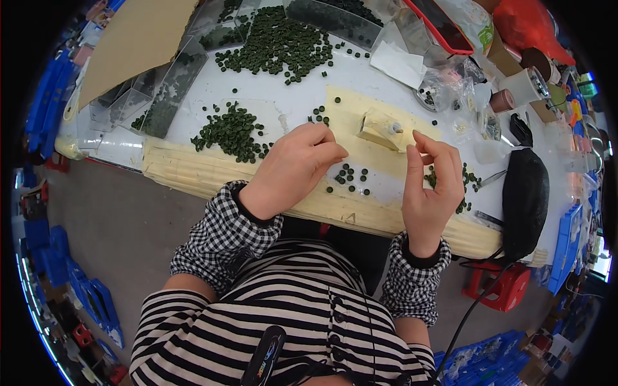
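My left hand [293,168] is over the table's near side, its thumb and forefinger pressed together; whatever lies between them is hidden. My right hand [434,186] has its thumb and forefinger curved toward each other, the tips slightly apart, with nothing visible between them. Those tips are beside the right end of a small cream-coloured block [380,130], which carries a small grey fitting on top. The block rests on a pale yellow sheet [347,103]. Several small dark green round pieces [351,174] lie between my hands. A small heap of green pieces [232,134] is left of my left hand.
A larger heap of green pieces [277,42] covers the far middle. Clear plastic trays [170,90] and cardboard [138,45] stand at left. A red-edged phone [441,26], white tissue [397,63], tweezers [492,179] and black pouch [526,199] are at right. Yellow padding [193,174] lines the near edge.
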`<state>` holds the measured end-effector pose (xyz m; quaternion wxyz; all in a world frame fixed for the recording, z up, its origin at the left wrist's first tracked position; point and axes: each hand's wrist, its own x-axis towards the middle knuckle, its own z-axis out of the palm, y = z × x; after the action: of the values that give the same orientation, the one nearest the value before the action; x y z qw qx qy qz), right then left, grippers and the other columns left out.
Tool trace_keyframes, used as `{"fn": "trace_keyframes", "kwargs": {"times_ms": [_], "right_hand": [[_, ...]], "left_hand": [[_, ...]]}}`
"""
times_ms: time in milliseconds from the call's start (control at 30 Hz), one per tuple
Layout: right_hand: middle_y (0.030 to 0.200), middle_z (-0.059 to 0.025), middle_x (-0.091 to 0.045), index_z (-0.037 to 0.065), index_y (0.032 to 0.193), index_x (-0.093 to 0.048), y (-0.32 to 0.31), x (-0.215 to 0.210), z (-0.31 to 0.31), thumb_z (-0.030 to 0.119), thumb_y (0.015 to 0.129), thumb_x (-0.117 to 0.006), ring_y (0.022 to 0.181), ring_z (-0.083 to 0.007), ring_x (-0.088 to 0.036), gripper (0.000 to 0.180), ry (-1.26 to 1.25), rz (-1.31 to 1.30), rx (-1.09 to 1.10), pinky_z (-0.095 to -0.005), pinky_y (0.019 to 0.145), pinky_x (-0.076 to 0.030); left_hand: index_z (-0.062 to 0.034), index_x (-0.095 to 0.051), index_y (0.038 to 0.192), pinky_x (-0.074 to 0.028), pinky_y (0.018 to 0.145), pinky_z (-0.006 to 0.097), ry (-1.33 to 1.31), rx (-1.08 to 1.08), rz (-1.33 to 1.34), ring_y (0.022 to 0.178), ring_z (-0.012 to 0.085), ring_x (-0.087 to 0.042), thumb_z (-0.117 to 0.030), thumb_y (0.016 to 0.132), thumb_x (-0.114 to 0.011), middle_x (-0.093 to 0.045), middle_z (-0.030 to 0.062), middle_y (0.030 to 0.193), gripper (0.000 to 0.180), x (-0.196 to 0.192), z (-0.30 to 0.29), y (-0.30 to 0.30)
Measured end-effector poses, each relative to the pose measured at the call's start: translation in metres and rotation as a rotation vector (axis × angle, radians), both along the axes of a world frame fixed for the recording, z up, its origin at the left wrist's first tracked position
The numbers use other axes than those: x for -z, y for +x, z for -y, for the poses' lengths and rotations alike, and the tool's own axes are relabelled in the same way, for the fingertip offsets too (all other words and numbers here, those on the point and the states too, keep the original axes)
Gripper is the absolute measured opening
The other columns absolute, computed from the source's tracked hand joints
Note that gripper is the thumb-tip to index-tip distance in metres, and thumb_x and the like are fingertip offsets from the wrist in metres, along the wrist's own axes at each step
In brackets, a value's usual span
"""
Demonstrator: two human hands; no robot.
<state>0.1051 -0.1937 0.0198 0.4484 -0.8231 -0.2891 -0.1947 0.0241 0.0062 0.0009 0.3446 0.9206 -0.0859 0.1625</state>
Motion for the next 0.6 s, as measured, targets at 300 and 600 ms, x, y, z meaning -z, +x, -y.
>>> {"fn": "trace_keyframes", "kwargs": {"times_ms": [300,600], "right_hand": [[0.086,-0.0085,-0.060,0.003,0.097,-0.069,0.016,-0.002,-0.010,0.004,0.079,-0.074,0.079,-0.0246,-0.057,0.019,-0.116,0.114,0.003,-0.0331,0.070,-0.045],[0.086,-0.0076,-0.060,0.003,0.095,-0.072,-0.002,-0.024,-0.007,0.000,0.079,-0.074,0.078,-0.0196,-0.057,0.016,0.137,0.222,0.104,-0.0297,0.070,-0.045]], "left_hand": [[0.0002,-0.062,0.111,-0.056,0.079,0.027,-1.285,0.125,-0.334,0.091,0.0171,-0.069,-0.002,0.094,-0.061,-0.070,0.0148,0.103,0.017,-0.012,-0.008,-0.012],[-0.0022,-0.060,0.117,-0.055,0.081,0.026,-1.752,0.292,-0.478,0.091,0.0163,-0.067,-0.008,0.098,-0.056,-0.068,0.0118,0.104,0.020,-0.006,-0.002,-0.021]]}}
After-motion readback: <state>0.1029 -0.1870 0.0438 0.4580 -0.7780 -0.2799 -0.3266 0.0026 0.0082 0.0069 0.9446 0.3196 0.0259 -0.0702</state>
